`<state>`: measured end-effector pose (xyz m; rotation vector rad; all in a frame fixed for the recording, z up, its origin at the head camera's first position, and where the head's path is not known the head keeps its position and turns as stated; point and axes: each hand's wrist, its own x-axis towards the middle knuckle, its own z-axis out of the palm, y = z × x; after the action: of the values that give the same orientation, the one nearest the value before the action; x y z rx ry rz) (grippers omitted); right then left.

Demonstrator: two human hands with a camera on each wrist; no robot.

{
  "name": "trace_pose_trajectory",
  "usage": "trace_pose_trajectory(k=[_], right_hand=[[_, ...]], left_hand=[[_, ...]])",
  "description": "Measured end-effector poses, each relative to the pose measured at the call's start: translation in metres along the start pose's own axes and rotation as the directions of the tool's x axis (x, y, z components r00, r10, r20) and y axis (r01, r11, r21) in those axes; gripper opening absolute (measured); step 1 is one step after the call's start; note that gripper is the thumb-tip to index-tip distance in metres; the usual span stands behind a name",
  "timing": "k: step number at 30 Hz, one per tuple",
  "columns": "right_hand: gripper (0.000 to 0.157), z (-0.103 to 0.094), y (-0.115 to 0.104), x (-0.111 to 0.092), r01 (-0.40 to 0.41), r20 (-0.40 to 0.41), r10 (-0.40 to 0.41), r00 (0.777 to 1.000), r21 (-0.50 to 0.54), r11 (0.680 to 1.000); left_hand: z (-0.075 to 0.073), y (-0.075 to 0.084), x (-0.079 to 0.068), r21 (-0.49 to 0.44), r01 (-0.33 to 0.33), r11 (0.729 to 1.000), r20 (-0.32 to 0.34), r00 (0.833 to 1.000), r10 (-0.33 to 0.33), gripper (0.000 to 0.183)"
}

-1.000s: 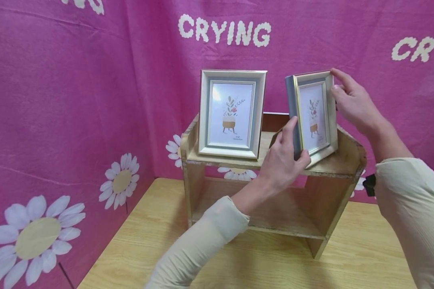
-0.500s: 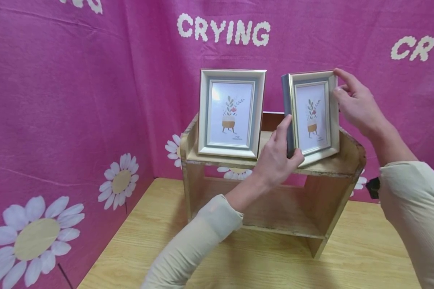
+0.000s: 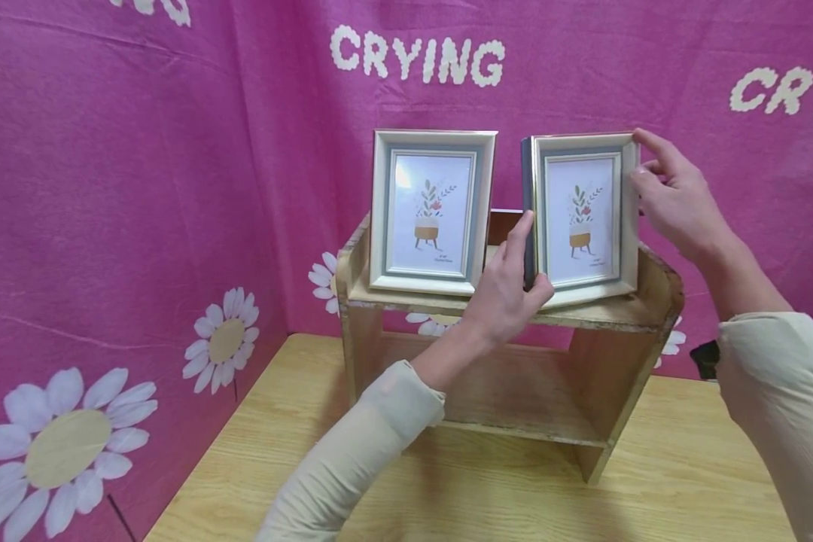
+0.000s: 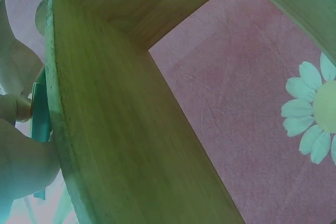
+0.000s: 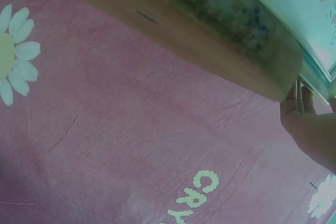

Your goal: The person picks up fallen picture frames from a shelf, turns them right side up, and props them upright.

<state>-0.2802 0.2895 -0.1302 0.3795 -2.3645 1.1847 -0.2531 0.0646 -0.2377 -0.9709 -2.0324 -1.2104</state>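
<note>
Two cream photo frames with a potted-plant print stand on the top of a small wooden shelf [image 3: 508, 391]. My hands hold the right photo frame [image 3: 626, 226] from both sides. The left hand [image 3: 504, 290] grips its lower left edge, thumb at the front and fingers along the side. At its upper right edge the right hand [image 3: 680, 199] pinches it, index finger on the top corner. The left photo frame [image 3: 382, 218] stands untouched. In the right wrist view the right hand [image 5: 310, 129] is at the frame's edge, beside the shelf's side.
The shelf stands on a light wooden table [image 3: 244, 467]. Close behind it hangs a magenta cloth [image 3: 278, 83] with daisies and white lettering, which also covers the left side. A dark object [image 3: 704, 360] shows by the right sleeve.
The right photo frame has swung round to face forward more squarely. The left hand has moved left with its edge, and the right hand slightly right. The left photo frame stays put.
</note>
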Motion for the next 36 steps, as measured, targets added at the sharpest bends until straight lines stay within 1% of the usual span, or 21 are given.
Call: trace_pose_trajectory(k=[3,7,13,17,23,27,32,36], right_hand=[[0.055,0.0,-0.001,-0.002,0.0,-0.009,0.0,1.0,0.002,1.0],[0.056,0.001,-0.001,-0.004,-0.004,-0.024,0.004,1.0,-0.012,1.0],[0.057,0.003,0.0,-0.007,-0.001,-0.059,-0.003,0.998,-0.055,0.999],[0.059,0.005,0.0,-0.01,0.007,-0.096,-0.014,0.995,-0.073,0.997],[0.06,0.005,-0.002,-0.014,-0.013,-0.129,0.001,0.992,-0.085,0.996],[0.061,0.006,-0.003,-0.019,0.0,-0.157,-0.015,0.987,-0.094,0.996],[0.063,0.008,-0.006,-0.025,-0.02,-0.161,0.003,0.987,-0.104,0.994],[0.065,0.01,-0.006,-0.03,-0.016,-0.169,-0.002,0.986,-0.105,0.994]], left_hand=[[-0.001,-0.001,0.0,0.011,0.01,1.0,0.006,1.0,-0.01,0.077],[-0.003,-0.002,0.0,0.052,0.025,0.998,0.01,1.0,-0.026,0.076],[-0.003,-0.002,0.001,0.09,0.036,0.995,0.022,0.999,-0.038,0.076],[-0.003,-0.001,0.002,0.117,0.07,0.991,0.039,0.996,-0.075,0.077],[-0.003,0.003,0.006,0.191,0.128,0.973,0.075,0.987,-0.145,0.078],[-0.002,0.006,0.009,0.234,0.15,0.961,0.098,0.979,-0.176,0.078],[-0.001,0.009,0.01,0.277,0.19,0.942,0.108,0.968,-0.227,0.077],[-0.001,0.009,0.01,0.297,0.215,0.93,0.116,0.959,-0.258,0.078]])
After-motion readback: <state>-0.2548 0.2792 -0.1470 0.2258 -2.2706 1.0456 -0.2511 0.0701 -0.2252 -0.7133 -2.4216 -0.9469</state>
